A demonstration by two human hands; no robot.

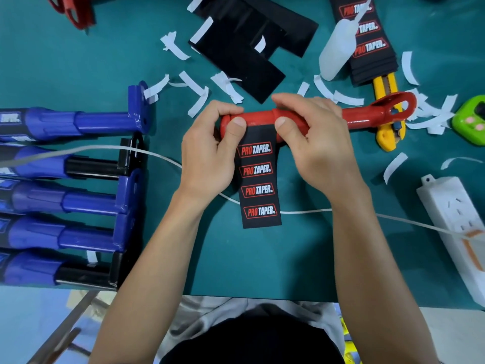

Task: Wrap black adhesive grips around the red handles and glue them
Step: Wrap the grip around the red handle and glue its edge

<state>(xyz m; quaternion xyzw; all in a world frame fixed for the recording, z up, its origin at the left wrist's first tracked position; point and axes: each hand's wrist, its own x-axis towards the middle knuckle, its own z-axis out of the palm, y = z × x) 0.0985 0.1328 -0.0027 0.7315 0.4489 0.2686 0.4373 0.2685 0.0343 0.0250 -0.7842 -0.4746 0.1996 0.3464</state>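
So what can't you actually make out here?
All in the head view:
1. Whether the black grip is already stuck to the red handle: the left hand and right hand cover the joint.
2. The green gadget: cut off by the right edge.
3. The blue handles: their far ends run off the left edge.
4. The glue bottle: its fill level is too blurred to tell.

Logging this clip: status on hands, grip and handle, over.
Left hand and right hand hold red handle, thumbs pinning top edge of black grip. Grip not yet wrapped, lying flat. White cord passes under it.
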